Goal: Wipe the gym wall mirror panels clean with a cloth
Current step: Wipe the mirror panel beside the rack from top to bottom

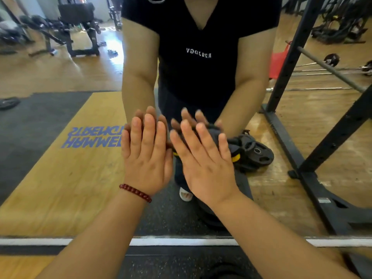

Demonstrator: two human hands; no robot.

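1. both hands were flat against the wall mirror (pixel 60 178), low on the panel and near its bottom edge, where a white strip (pixel 181 242) ran along the foot of the glass.
2. the left hand (pixel 148 156), with a red bead bracelet (pixel 135 192) at the wrist, lay with straight fingers close together, palm to the glass, holding nothing.
3. the right hand (pixel 205 160), fingers straight and slightly spread, pressed a dark cloth (pixel 216 135) against the mirror; only a fold of it showed past the fingertips.
4. to wipe well here, i judged the right palm should keep even pressure over the whole cloth and sweep in overlapping passes toward the bottom edge, so no band was skipped.
5. the bare left palm risked leaving prints on the glass; better to brace it lightly or lift it off.
6. the mirror looked fairly clear and reflected the person's dark shirt, weight plates (pixel 255 154) on the floor, a black rack (pixel 289 63) to the right and benches at the upper left corner; streaks could not be made out.
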